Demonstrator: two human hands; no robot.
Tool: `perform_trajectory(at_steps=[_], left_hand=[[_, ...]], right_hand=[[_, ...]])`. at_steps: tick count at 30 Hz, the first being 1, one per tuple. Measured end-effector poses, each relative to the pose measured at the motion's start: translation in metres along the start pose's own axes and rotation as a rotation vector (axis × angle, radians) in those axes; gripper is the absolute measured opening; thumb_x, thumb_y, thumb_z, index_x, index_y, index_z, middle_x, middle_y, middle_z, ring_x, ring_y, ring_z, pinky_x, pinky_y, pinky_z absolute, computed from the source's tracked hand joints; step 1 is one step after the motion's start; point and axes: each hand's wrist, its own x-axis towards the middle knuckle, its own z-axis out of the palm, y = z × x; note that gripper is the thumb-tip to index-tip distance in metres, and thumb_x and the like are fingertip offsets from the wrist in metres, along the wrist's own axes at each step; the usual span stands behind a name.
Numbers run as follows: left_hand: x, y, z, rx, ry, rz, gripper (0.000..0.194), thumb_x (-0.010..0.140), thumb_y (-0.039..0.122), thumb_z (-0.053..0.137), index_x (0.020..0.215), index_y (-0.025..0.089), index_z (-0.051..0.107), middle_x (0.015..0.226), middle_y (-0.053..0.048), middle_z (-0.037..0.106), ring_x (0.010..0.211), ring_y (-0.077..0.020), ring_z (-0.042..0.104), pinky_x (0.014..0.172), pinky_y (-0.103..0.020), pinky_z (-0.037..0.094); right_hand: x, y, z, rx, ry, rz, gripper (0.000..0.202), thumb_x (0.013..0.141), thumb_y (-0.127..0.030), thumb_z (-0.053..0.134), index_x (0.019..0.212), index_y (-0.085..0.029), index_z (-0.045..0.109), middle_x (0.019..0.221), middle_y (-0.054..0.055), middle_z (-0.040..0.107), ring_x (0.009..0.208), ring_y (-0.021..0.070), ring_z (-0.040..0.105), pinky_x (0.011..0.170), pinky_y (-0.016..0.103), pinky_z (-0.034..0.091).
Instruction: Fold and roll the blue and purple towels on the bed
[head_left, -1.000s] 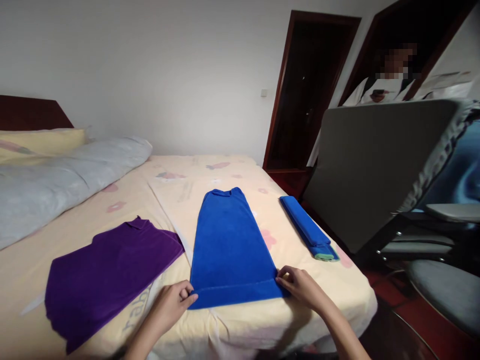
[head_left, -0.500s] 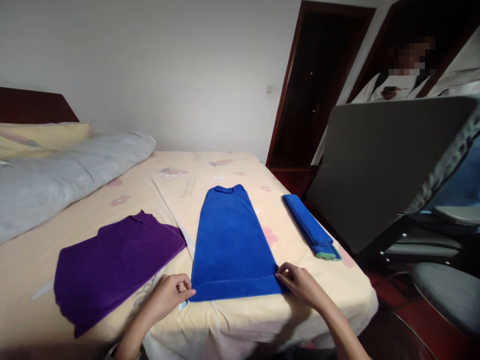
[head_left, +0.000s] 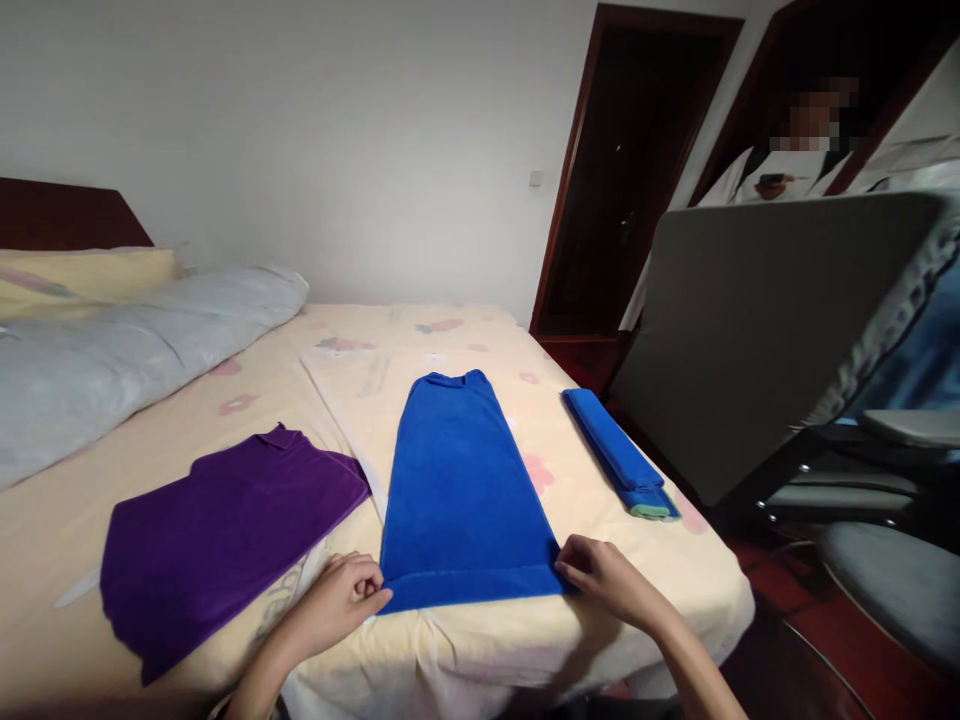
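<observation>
A blue garment (head_left: 465,480) lies flat on the bed, narrower at its far end, with a seam running across near its front edge. My left hand (head_left: 349,595) pinches its near left corner. At the near right corner, my right hand (head_left: 592,570) has its fingers closed on the cloth. To the left lies a purple garment (head_left: 225,540), spread out with a small collar at its far edge. A narrow folded blue bundle (head_left: 615,450) with a green edge rests on the right side of the bed.
The bed (head_left: 660,570) has a patterned cream sheet. A grey rolled quilt (head_left: 150,340) and a yellow pillow (head_left: 97,275) lie at the left. Beyond the bed's right edge stand a dark grey panel (head_left: 765,330) and a chair (head_left: 892,580). A person (head_left: 795,175) holds a dark object behind the panel.
The front edge of the blue garment has shifted slightly, its left corner nearer to me. Both hands stay at its corners. The whole view has moved a little.
</observation>
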Motion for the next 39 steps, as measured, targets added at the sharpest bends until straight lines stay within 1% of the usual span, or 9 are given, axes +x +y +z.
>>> perform_trajectory(at_steps=[6, 9, 13, 16, 19, 23, 28, 32, 39], left_hand=[[0.001, -0.003, 0.004, 0.143, 0.024, 0.000, 0.017, 0.076, 0.029, 0.058, 0.061, 0.022, 0.056, 0.075, 0.001, 0.061, 0.080, -0.0200, 0.056, 0.082, -0.031, 0.036], [-0.001, -0.001, 0.001, 0.116, 0.056, 0.021, 0.003, 0.075, 0.026, 0.060, 0.076, 0.025, 0.063, 0.085, 0.000, 0.064, 0.088, -0.0219, 0.057, 0.085, -0.032, 0.038], [-0.003, 0.003, -0.002, 0.053, 0.081, 0.132, 0.023, 0.076, 0.016, 0.056, 0.092, 0.029, 0.066, 0.104, 0.000, 0.065, 0.104, -0.0217, 0.056, 0.092, -0.031, 0.039], [-0.001, 0.004, 0.001, 0.055, 0.035, 0.202, 0.031, 0.075, 0.008, 0.050, 0.087, 0.029, 0.070, 0.099, -0.001, 0.067, 0.099, -0.0197, 0.059, 0.091, -0.030, 0.040], [0.000, 0.003, 0.003, 0.058, 0.002, 0.184, 0.036, 0.070, 0.006, 0.050, 0.086, 0.029, 0.072, 0.094, 0.000, 0.070, 0.094, -0.0196, 0.062, 0.089, -0.029, 0.042], [-0.002, -0.001, -0.001, 0.074, -0.001, 0.115, 0.030, 0.063, 0.006, 0.051, 0.076, 0.027, 0.069, 0.089, 0.000, 0.069, 0.092, -0.0209, 0.062, 0.085, -0.029, 0.043], [-0.005, -0.004, -0.002, 0.104, 0.008, 0.103, 0.023, 0.063, 0.009, 0.054, 0.075, 0.026, 0.065, 0.085, 0.002, 0.066, 0.089, -0.0207, 0.061, 0.084, -0.029, 0.042], [-0.005, -0.003, -0.001, 0.090, 0.039, 0.134, 0.013, 0.067, 0.020, 0.065, 0.078, 0.026, 0.063, 0.090, 0.001, 0.066, 0.094, -0.0216, 0.060, 0.088, -0.030, 0.042], [-0.001, -0.003, -0.002, -0.030, 0.122, 0.172, 0.014, 0.077, 0.014, 0.052, 0.077, 0.023, 0.063, 0.093, -0.003, 0.068, 0.092, -0.0194, 0.061, 0.081, -0.027, 0.045]], right_hand=[[0.002, 0.002, 0.003, 0.004, -0.003, -0.001, 0.018, 0.085, -0.034, 0.058, 0.083, -0.019, 0.067, 0.074, 0.004, 0.072, 0.069, 0.0201, 0.065, 0.061, 0.027, 0.042], [0.002, 0.003, 0.003, 0.019, -0.018, -0.003, 0.014, 0.085, -0.031, 0.057, 0.085, -0.020, 0.066, 0.070, 0.002, 0.069, 0.067, 0.0188, 0.063, 0.060, 0.026, 0.041], [-0.002, -0.003, 0.001, -0.004, -0.001, -0.074, 0.012, 0.084, -0.023, 0.056, 0.094, -0.022, 0.063, 0.077, 0.001, 0.065, 0.070, 0.0181, 0.061, 0.064, 0.027, 0.043], [-0.006, -0.013, -0.002, -0.062, 0.035, -0.198, 0.022, 0.081, -0.011, 0.048, 0.088, -0.022, 0.065, 0.098, 0.007, 0.063, 0.087, 0.0199, 0.061, 0.078, 0.029, 0.046], [-0.009, -0.020, -0.003, -0.091, -0.014, -0.260, 0.033, 0.075, -0.003, 0.044, 0.083, -0.022, 0.070, 0.099, 0.007, 0.063, 0.097, 0.0219, 0.059, 0.086, 0.031, 0.045], [-0.011, -0.018, -0.003, -0.062, -0.118, -0.228, 0.028, 0.072, -0.009, 0.054, 0.089, -0.024, 0.071, 0.094, 0.004, 0.065, 0.091, 0.0213, 0.060, 0.082, 0.029, 0.046], [-0.012, -0.013, -0.005, -0.019, -0.139, -0.175, 0.034, 0.066, -0.012, 0.061, 0.096, -0.024, 0.069, 0.096, 0.003, 0.063, 0.082, 0.0183, 0.058, 0.072, 0.025, 0.045], [-0.011, -0.014, -0.007, 0.018, -0.121, -0.168, 0.026, 0.073, -0.014, 0.056, 0.093, -0.022, 0.070, 0.096, 0.004, 0.065, 0.085, 0.0192, 0.060, 0.077, 0.026, 0.046], [-0.005, -0.012, -0.008, 0.072, -0.026, -0.113, 0.022, 0.088, -0.030, 0.051, 0.097, -0.021, 0.069, 0.092, 0.005, 0.072, 0.083, 0.0219, 0.064, 0.078, 0.030, 0.048]])
